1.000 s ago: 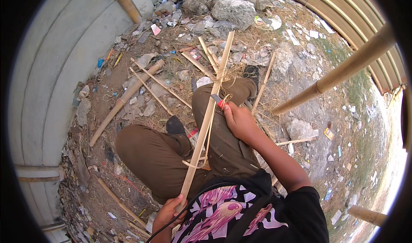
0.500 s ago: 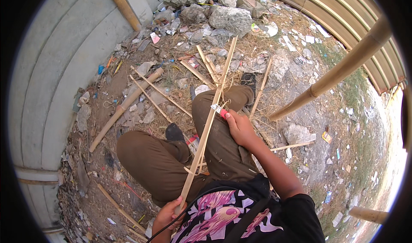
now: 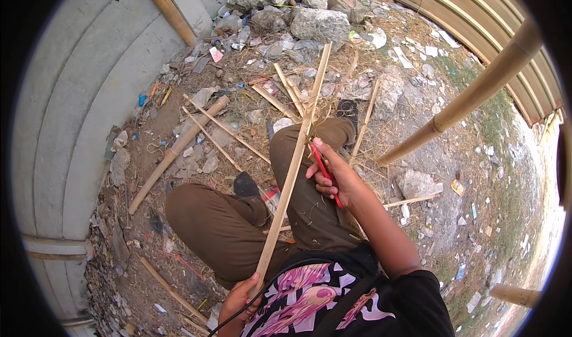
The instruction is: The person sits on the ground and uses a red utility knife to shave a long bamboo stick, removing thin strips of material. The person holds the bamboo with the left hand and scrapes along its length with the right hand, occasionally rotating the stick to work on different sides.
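Grey panels form the left wall [image 3: 89,116]. Littered dirt ground [image 3: 156,136] bears a bamboo pole [image 3: 171,158]. The left hand [image 3: 241,297] grips the lower end of a pale bamboo strip [image 3: 287,193] slanting across the lap [image 3: 319,233]. The right hand [image 3: 339,179], curled around a red tool [image 3: 322,165], is just beside the strip. Rightward: a slanting bamboo post [image 3: 462,99], a ribbed tan wall [image 3: 476,12].

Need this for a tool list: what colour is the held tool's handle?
The handle is red; it shows best in the head view.
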### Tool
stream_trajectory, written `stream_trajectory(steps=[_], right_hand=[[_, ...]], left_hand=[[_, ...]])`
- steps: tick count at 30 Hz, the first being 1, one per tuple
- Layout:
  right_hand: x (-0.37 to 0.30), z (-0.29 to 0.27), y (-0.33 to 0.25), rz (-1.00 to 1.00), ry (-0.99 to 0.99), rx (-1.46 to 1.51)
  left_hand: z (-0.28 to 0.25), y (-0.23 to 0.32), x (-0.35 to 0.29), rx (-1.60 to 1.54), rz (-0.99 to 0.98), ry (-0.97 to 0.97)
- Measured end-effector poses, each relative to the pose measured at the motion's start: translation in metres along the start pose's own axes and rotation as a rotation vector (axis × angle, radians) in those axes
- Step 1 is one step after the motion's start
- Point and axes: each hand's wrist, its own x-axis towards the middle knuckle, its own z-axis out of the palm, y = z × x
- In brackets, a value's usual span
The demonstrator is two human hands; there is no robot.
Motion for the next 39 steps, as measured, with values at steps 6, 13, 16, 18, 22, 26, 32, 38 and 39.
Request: stream_trajectory(steps=[6,13,16,18,22,26,32,38,39], right_hand=[[0.002,-0.033,-0.006,0.075,-0.4,0.323],[-0.013,-0.021,-0.011,-0.681,0.312,-0.568],[0.017,-0.012,-0.006,-0.879,0.257,-0.844],[0.036,-0.002,-0.01,-0.936,0.241,-0.724],[0.052,0.006,-0.024,-0.887,0.545,-1.032],[0.014,0.034,-0.023,-1.12,0.365,-0.999],[0.061,-0.052,-0.05,-1.0,0.891,-1.005],[0.043,-0.099,-0.03,-0.638,0.787,-1.009],[0.051,-0.136,-0.015,-0.54,0.927,-1.111]], left_hand=[[-0.006,-0.005,0.003,-0.066,-0.016,-0.062],[-0.007,-0.007,0.004,-0.107,0.028,-0.141],[-0.005,-0.007,0.003,-0.077,0.033,-0.124],[-0.006,-0.006,0.003,-0.061,0.045,-0.117],[-0.005,-0.007,0.005,-0.054,0.067,-0.09],[-0.007,-0.01,0.004,-0.079,0.027,-0.051],[-0.012,-0.006,0.007,-0.125,-0.01,-0.146],[-0.006,-0.005,0.005,-0.07,0.002,-0.083],[-0.006,-0.004,0.004,-0.067,0.001,-0.087]])
